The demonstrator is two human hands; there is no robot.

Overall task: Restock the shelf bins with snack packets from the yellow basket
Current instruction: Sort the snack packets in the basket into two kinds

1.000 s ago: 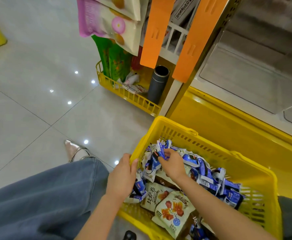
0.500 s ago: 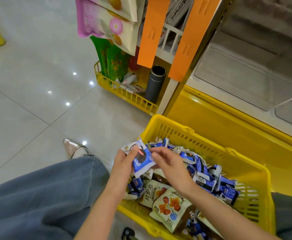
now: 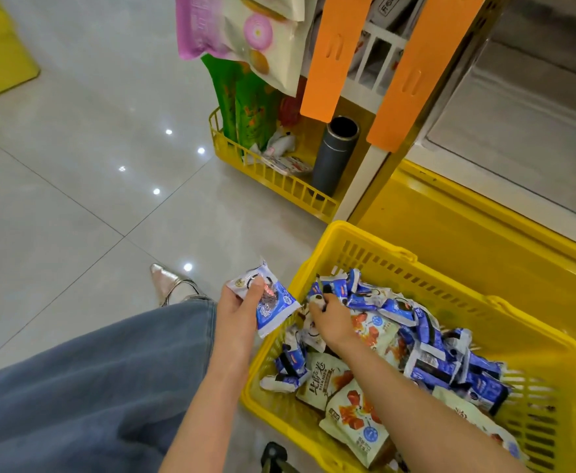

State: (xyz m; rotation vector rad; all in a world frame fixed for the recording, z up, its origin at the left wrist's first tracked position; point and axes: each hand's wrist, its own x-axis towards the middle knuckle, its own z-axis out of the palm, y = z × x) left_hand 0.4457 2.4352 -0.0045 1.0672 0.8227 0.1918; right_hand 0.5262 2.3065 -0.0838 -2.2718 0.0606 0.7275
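The yellow basket (image 3: 375,247) sits on the floor at the lower right, filled with several blue-and-white snack packets (image 3: 430,339) and cream packets with red print (image 3: 355,421). My left hand (image 3: 237,308) holds a blue-and-white packet (image 3: 273,303) just left of the basket's rim. My right hand (image 3: 329,319) reaches into the basket's near-left part, its fingers pinched on another small blue-and-white packet (image 3: 317,297) in the pile.
A yellow wire shelf bin (image 3: 279,186) stands ahead with green bags (image 3: 242,104), small packets and a grey cylinder (image 3: 336,155). Orange strips (image 3: 334,52) and hanging bags (image 3: 245,29) are above it. A yellow cabinet (image 3: 467,233) is behind the basket. My jeans leg (image 3: 85,397) fills the lower left.
My left hand took a blue packet and drew it left, out over the basket's rim. My right hand went back down into the pile and pinched another packet.
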